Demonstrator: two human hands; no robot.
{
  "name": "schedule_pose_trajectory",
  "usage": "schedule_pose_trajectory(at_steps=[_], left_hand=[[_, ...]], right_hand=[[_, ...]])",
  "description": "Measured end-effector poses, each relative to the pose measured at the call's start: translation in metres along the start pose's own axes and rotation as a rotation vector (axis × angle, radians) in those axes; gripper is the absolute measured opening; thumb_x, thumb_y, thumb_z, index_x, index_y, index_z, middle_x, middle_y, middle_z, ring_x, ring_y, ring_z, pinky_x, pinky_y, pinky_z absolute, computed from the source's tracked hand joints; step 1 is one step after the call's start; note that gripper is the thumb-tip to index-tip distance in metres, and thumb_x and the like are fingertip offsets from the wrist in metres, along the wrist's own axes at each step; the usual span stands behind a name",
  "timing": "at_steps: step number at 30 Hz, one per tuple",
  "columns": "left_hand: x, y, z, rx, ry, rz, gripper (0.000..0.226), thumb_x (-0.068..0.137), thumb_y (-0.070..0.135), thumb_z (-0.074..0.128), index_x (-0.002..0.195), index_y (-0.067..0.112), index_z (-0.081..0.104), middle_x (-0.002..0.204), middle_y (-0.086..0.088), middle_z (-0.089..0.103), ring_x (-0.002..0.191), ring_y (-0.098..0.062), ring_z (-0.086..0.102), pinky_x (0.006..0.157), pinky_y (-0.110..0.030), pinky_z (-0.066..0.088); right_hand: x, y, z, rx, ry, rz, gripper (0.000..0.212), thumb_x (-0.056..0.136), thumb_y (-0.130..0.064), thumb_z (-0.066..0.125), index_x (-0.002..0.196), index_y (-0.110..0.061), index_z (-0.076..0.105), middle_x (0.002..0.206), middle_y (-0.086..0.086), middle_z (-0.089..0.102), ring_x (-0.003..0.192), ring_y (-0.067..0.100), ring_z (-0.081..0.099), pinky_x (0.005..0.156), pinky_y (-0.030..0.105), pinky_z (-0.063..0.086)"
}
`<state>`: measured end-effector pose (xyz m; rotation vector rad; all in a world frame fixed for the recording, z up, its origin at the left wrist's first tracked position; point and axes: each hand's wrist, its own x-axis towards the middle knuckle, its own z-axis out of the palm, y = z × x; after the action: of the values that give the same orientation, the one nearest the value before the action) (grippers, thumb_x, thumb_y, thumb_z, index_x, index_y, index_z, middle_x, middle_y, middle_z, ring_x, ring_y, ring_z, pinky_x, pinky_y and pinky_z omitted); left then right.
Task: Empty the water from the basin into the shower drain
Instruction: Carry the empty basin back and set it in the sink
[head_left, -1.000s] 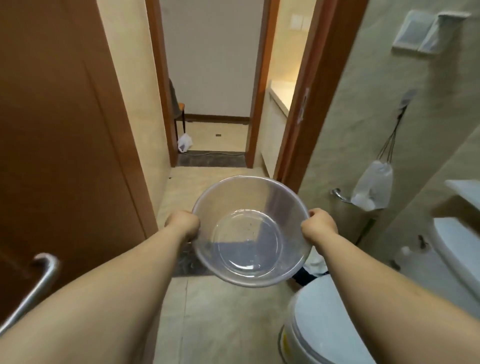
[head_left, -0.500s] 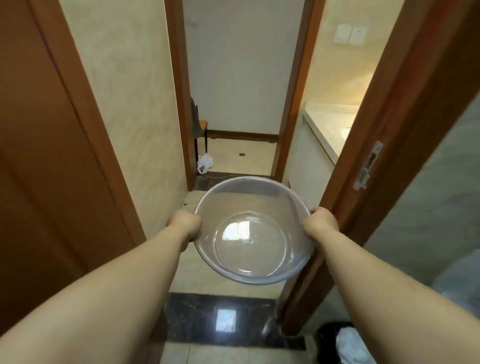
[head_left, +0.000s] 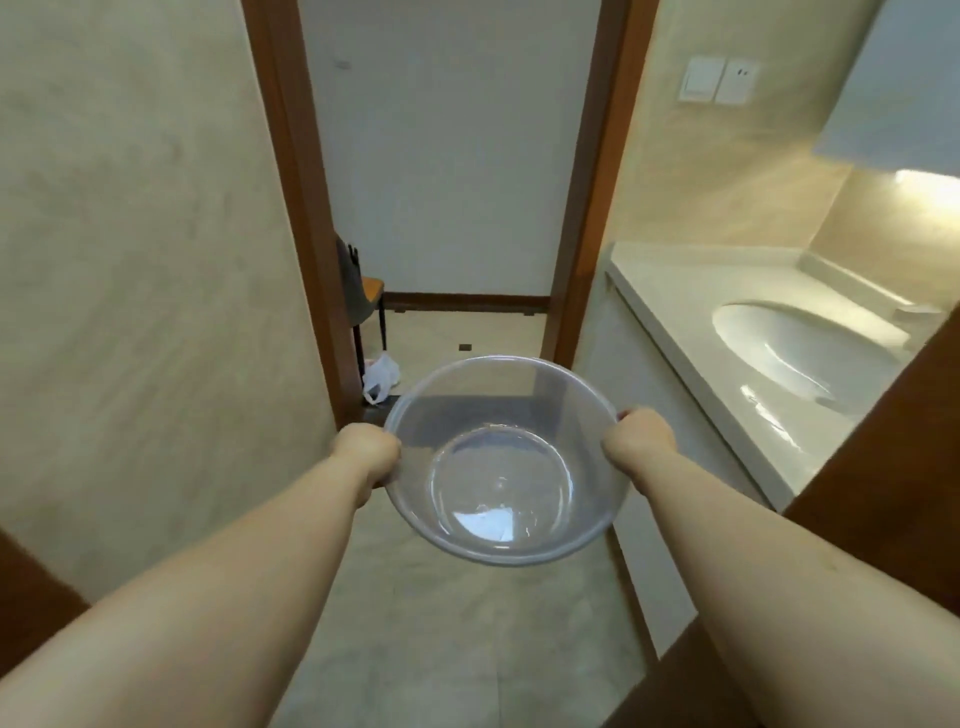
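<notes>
Two bare hands hold a round, clear plastic basin (head_left: 506, 460) out in front of the person, above the beige tiled floor (head_left: 457, 639) of a narrow passage. The left hand (head_left: 366, 453) is closed around the rim on the left side and the right hand (head_left: 638, 440) is closed around the rim on the right, both arms stretched forward. A shallow layer of water seems to glint at the basin's bottom, though it is hard to tell. To the right runs a pale stone worktop (head_left: 675, 296) with an oval white sink (head_left: 802, 349) set into it. Ahead, a brown wooden door frame (head_left: 587, 208) opens onto another room, where a crumpled white plastic bag (head_left: 380, 375) lies on the floor.
</notes>
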<state>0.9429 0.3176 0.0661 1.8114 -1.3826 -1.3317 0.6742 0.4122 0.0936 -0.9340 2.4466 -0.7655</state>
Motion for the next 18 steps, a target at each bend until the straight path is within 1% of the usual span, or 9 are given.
schedule_pose_trajectory(at_steps=[2, 3, 5, 6, 8, 12, 14, 16, 18], left_hand=[[0.042, 0.038, 0.014, 0.061, -0.027, 0.049, 0.029, 0.089, 0.004, 0.05, 0.112, -0.005, 0.064, 0.106, -0.022, 0.065, 0.101, -0.038, 0.064, 0.091, -0.044, 0.056], [0.06, 0.058, 0.019, 0.073, -0.043, 0.063, 0.027, 0.089, 0.006, 0.051, 0.111, -0.004, 0.064, 0.103, -0.021, 0.065, 0.1, -0.039, 0.065, 0.088, -0.044, 0.057], [0.095, 0.098, 0.032, 0.07, -0.099, 0.079, 0.025, 0.089, 0.008, 0.054, 0.111, 0.002, 0.064, 0.093, -0.017, 0.064, 0.083, -0.033, 0.065, 0.065, -0.037, 0.058], [0.111, 0.117, 0.038, 0.094, -0.139, 0.1, 0.024, 0.089, 0.008, 0.055, 0.111, 0.004, 0.065, 0.086, -0.014, 0.063, 0.073, -0.027, 0.063, 0.054, -0.032, 0.052], [0.141, 0.151, 0.058, 0.174, -0.2, 0.159, 0.021, 0.089, 0.012, 0.056, 0.106, 0.006, 0.067, 0.081, -0.01, 0.063, 0.066, -0.021, 0.059, 0.047, -0.026, 0.043], [0.183, 0.208, 0.118, 0.272, -0.336, 0.264, 0.014, 0.091, 0.016, 0.056, 0.096, 0.01, 0.067, 0.091, -0.013, 0.066, 0.079, -0.024, 0.065, 0.063, -0.031, 0.051], [0.195, 0.232, 0.15, 0.306, -0.385, 0.306, 0.012, 0.091, 0.017, 0.056, 0.092, 0.012, 0.067, 0.092, -0.012, 0.067, 0.085, -0.025, 0.067, 0.074, -0.035, 0.056], [0.212, 0.258, 0.188, 0.303, -0.434, 0.329, 0.012, 0.091, 0.018, 0.057, 0.094, 0.013, 0.067, 0.095, -0.011, 0.068, 0.088, -0.025, 0.068, 0.083, -0.04, 0.058], [0.221, 0.281, 0.217, 0.294, -0.483, 0.34, 0.012, 0.091, 0.018, 0.057, 0.097, 0.015, 0.067, 0.097, -0.01, 0.07, 0.09, -0.025, 0.069, 0.085, -0.041, 0.058]], right_hand=[[0.039, -0.014, -0.003, 0.017, 0.056, 0.044, 0.028, 0.086, -0.007, 0.051, 0.109, 0.0, 0.066, 0.109, 0.021, 0.068, 0.095, 0.037, 0.063, 0.071, 0.032, 0.044], [0.055, -0.021, -0.006, 0.023, 0.082, 0.062, 0.028, 0.086, -0.008, 0.051, 0.108, 0.001, 0.066, 0.111, 0.022, 0.068, 0.1, 0.038, 0.064, 0.073, 0.032, 0.046], [0.084, -0.033, -0.014, 0.046, 0.129, 0.102, 0.03, 0.087, -0.009, 0.052, 0.112, 0.001, 0.065, 0.115, 0.022, 0.067, 0.106, 0.04, 0.063, 0.079, 0.035, 0.049], [0.099, -0.037, -0.017, 0.05, 0.157, 0.125, 0.031, 0.088, -0.008, 0.052, 0.115, 0.0, 0.064, 0.118, 0.022, 0.066, 0.109, 0.039, 0.063, 0.083, 0.036, 0.05], [0.125, -0.041, -0.024, 0.061, 0.215, 0.185, 0.035, 0.088, -0.008, 0.051, 0.12, -0.001, 0.062, 0.123, 0.021, 0.065, 0.112, 0.039, 0.062, 0.088, 0.036, 0.051], [0.172, -0.029, -0.05, 0.12, 0.303, 0.329, 0.033, 0.086, -0.009, 0.05, 0.113, -0.002, 0.065, 0.117, 0.02, 0.066, 0.096, 0.036, 0.06, 0.077, 0.031, 0.045], [0.194, -0.02, -0.064, 0.119, 0.329, 0.384, 0.033, 0.086, -0.008, 0.048, 0.114, -0.001, 0.065, 0.117, 0.021, 0.065, 0.105, 0.038, 0.061, 0.078, 0.029, 0.042], [0.224, -0.007, -0.081, 0.133, 0.383, 0.429, 0.034, 0.086, -0.007, 0.047, 0.114, 0.001, 0.064, 0.116, 0.021, 0.066, 0.105, 0.038, 0.061, 0.077, 0.03, 0.042], [0.249, 0.002, -0.096, 0.158, 0.415, 0.446, 0.033, 0.086, -0.006, 0.046, 0.111, 0.001, 0.065, 0.111, 0.021, 0.066, 0.093, 0.037, 0.059, 0.075, 0.031, 0.044]])
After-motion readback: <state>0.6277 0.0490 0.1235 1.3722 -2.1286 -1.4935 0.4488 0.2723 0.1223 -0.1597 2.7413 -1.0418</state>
